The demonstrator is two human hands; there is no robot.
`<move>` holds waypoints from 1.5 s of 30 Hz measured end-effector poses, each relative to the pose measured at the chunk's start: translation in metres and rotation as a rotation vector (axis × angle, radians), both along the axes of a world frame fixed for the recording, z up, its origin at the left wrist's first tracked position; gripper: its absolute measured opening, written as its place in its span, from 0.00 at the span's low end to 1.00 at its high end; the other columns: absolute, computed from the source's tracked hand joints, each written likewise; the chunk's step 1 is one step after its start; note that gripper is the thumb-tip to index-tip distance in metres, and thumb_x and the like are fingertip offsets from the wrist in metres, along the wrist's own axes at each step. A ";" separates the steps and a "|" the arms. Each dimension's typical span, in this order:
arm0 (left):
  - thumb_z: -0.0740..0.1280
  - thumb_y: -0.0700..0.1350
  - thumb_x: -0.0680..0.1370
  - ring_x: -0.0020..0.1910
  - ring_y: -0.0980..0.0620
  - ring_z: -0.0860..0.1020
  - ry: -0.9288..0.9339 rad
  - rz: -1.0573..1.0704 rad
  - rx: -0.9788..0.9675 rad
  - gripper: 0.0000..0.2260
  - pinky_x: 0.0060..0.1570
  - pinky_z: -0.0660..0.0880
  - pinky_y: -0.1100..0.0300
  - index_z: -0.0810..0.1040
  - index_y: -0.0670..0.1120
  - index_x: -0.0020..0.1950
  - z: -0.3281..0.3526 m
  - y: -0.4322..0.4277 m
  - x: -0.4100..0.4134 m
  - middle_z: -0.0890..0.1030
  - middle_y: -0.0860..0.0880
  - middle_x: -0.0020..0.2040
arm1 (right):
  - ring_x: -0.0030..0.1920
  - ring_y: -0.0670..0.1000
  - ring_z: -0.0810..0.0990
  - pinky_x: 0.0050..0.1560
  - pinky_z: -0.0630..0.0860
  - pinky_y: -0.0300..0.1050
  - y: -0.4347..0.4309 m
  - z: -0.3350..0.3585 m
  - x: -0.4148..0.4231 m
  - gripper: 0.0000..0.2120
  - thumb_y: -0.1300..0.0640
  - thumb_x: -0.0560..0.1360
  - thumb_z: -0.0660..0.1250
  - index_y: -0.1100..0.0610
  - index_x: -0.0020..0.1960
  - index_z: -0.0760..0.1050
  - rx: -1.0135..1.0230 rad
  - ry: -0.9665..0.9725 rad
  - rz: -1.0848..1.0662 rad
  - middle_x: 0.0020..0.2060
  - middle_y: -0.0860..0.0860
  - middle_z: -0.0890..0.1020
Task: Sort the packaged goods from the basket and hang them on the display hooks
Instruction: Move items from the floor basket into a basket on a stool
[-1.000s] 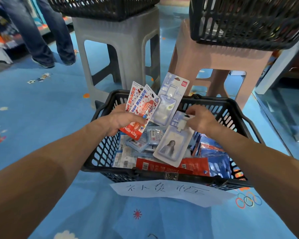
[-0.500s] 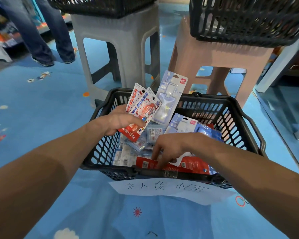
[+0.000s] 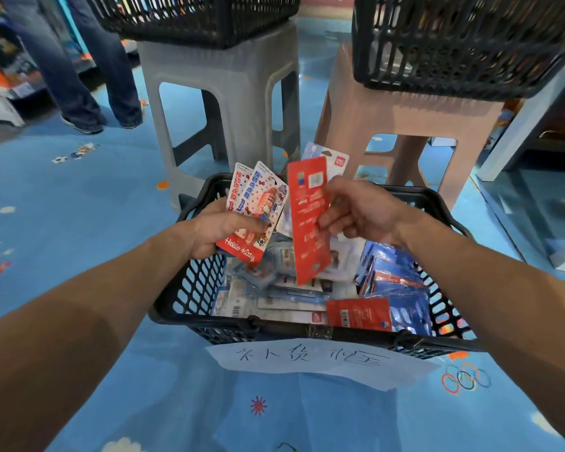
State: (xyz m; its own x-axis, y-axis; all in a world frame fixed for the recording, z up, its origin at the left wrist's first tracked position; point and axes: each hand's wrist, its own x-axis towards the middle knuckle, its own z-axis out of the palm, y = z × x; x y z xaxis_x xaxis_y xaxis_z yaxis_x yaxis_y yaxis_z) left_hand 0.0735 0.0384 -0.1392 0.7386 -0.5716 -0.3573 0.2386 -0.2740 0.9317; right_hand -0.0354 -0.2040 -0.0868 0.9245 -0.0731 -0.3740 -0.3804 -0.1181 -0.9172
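Observation:
A black plastic basket [image 3: 190, 288] stands on the blue floor, filled with several flat packages in blue, white and red. My left hand [image 3: 219, 231] grips a fan of packages [image 3: 258, 210] over the basket's left side: two red-and-white Hello Kitty cards in front and a clear blister pack [image 3: 335, 161] behind. My right hand [image 3: 359, 212] pinches a long red package [image 3: 309, 220] by its right edge and holds it upright above the basket, its printed back toward me. No display hooks are in view.
A paper label [image 3: 313, 362] with handwriting hangs on the basket's near rim. Behind stand a grey stool [image 3: 222, 93] and a pink stool [image 3: 402, 122], each carrying a black basket [image 3: 463, 44]. A person's legs [image 3: 88, 66] are at the far left. A shelf base [image 3: 519, 125] is at the right.
My right hand dropped the clear card-holder pack, dug into the basket's near side, and came up holding a long red package. My left hand kept its fan of packages.

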 end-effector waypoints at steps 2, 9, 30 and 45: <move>0.76 0.33 0.73 0.48 0.44 0.86 0.019 0.012 -0.031 0.20 0.42 0.82 0.52 0.78 0.45 0.62 0.003 -0.002 -0.002 0.87 0.43 0.52 | 0.32 0.52 0.82 0.31 0.66 0.41 -0.007 0.005 0.003 0.29 0.30 0.78 0.57 0.56 0.50 0.79 0.155 -0.058 -0.091 0.37 0.56 0.85; 0.83 0.35 0.64 0.55 0.39 0.85 0.052 0.049 -0.098 0.38 0.57 0.81 0.39 0.72 0.47 0.71 0.003 -0.010 -0.006 0.85 0.42 0.58 | 0.39 0.50 0.82 0.32 0.78 0.36 -0.005 0.002 0.002 0.04 0.58 0.78 0.71 0.55 0.49 0.76 0.440 -0.246 -0.230 0.45 0.55 0.83; 0.77 0.44 0.71 0.47 0.43 0.86 0.120 0.036 -0.208 0.27 0.46 0.84 0.47 0.76 0.47 0.70 0.012 -0.037 -0.028 0.86 0.40 0.56 | 0.44 0.51 0.82 0.39 0.78 0.39 0.026 -0.034 0.006 0.12 0.73 0.78 0.66 0.56 0.46 0.73 0.165 -0.087 -0.091 0.45 0.56 0.82; 0.76 0.33 0.73 0.50 0.41 0.87 0.126 0.057 -0.228 0.26 0.46 0.84 0.47 0.76 0.51 0.66 0.011 -0.048 -0.033 0.87 0.44 0.54 | 0.52 0.55 0.85 0.48 0.85 0.45 0.005 -0.042 -0.013 0.08 0.70 0.78 0.68 0.62 0.56 0.76 0.328 0.039 -0.163 0.53 0.59 0.86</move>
State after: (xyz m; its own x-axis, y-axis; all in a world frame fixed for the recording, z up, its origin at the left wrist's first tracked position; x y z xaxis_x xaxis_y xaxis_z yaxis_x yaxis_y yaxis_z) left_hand 0.0406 -0.0092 -0.1282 0.7298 -0.6065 -0.3154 0.3660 -0.0431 0.9296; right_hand -0.0487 -0.1988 -0.1285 0.8951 -0.0882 -0.4370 -0.4058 0.2452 -0.8805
